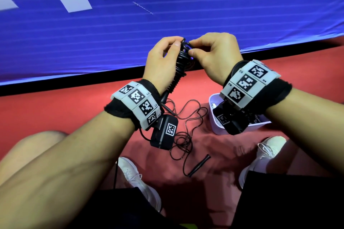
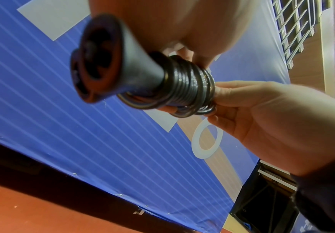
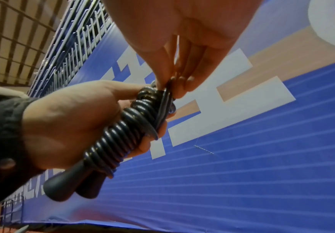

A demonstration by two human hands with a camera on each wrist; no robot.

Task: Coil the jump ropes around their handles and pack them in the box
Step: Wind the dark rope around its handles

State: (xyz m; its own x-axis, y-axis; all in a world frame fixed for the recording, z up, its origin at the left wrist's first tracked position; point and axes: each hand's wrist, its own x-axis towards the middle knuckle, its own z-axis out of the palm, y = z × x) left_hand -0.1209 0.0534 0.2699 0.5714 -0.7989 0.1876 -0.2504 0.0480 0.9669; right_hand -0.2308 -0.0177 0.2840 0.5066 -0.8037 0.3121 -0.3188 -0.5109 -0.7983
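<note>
I hold a black jump rope bundle [image 1: 179,65] upright above the floor, its cord coiled tightly round both handles [image 3: 120,137]. My left hand [image 1: 173,46] grips the coiled part, and the flared handle ends [image 2: 97,63] stick out below my palm. My right hand [image 1: 193,50] pinches the cord's last loop at the top of the bundle [image 3: 166,96]. A second rope [image 1: 186,126] lies loose and tangled on the red floor, one handle [image 1: 199,165] near my feet. The pale box [image 1: 212,117] stands under my right wrist, mostly hidden.
A blue banner [image 1: 111,33] with white lettering runs along the floor just behind my hands, edged by a black strip. My white shoes [image 1: 134,176] flank the loose rope. Something dark lies inside the box, but I cannot tell what.
</note>
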